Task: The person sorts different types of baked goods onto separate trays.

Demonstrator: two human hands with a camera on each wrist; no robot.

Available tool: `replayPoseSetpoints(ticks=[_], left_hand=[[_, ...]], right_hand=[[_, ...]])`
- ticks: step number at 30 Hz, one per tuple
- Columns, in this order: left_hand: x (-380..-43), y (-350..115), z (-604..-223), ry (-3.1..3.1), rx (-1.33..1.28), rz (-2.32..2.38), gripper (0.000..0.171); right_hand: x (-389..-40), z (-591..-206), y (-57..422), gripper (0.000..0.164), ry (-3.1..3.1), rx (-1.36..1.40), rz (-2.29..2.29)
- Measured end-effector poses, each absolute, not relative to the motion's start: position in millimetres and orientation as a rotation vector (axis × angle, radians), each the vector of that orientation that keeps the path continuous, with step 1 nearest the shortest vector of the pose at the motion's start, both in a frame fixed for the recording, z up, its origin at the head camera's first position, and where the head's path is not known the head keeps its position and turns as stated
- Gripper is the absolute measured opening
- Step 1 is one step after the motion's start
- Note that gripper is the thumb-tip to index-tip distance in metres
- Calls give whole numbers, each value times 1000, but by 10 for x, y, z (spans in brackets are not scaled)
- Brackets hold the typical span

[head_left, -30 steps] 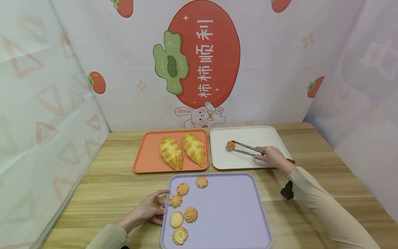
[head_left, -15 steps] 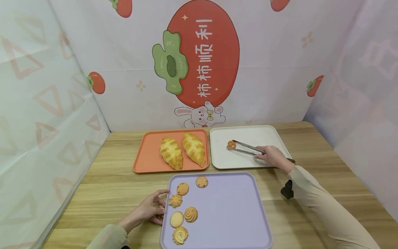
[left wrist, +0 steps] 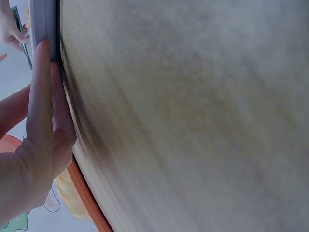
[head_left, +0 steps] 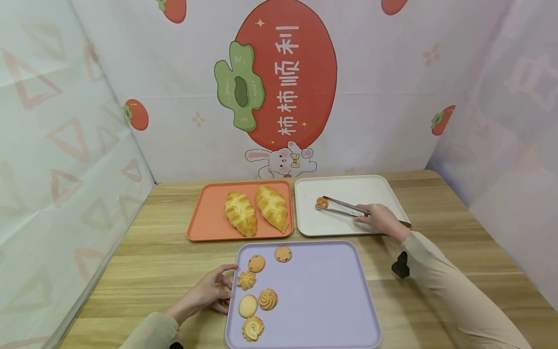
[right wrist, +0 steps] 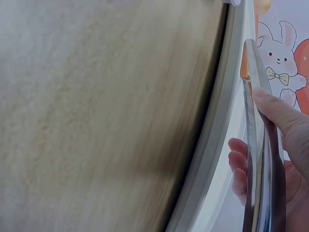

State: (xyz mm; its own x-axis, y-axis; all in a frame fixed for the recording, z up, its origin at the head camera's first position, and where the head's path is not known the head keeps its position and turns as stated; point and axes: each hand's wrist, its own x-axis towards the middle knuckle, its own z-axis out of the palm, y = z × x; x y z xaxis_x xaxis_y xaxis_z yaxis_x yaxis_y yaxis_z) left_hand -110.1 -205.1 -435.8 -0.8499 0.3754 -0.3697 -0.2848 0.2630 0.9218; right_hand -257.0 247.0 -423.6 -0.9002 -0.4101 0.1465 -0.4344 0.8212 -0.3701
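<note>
My right hand [head_left: 380,219] holds metal tongs [head_left: 342,206] low over the white tray [head_left: 353,183]. The tongs' two tips stand on either side of a small round orange-brown cookie [head_left: 322,202]. In the right wrist view, the thumb lies along one arm of the tongs [right wrist: 263,159], the other fingers on the far side. At the left edge of the purple tray [head_left: 322,295], my left hand [head_left: 212,291] touches the rim with its fingertips. The left wrist view shows its extended fingers [left wrist: 42,92] against that rim.
Several cookies, among them a swirled one [head_left: 268,299] and a flower-shaped one [head_left: 246,280], lie on the purple tray's left side. Behind it, an orange tray [head_left: 209,213] bears two braided breads [head_left: 241,213]. A printed cloth [head_left: 174,72] hangs behind the wooden table [head_left: 144,257].
The tongs and the small round cookie shift slightly right, then slightly back to the left. My left hand stays at the purple tray's edge.
</note>
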Motion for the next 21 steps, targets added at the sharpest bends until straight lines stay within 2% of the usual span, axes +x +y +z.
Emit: replayPoseSetpoints(ticks=[11,21], left_hand=[[-1092,-2049,-4346,2002,89,1642,68],[-1105,-2053,-4349,2014,78,1629,68]], right_hand=[[-2594,-4216,2345,37,-2924,742,655],[-2604,-4200,2308,44,-2929,739,613]])
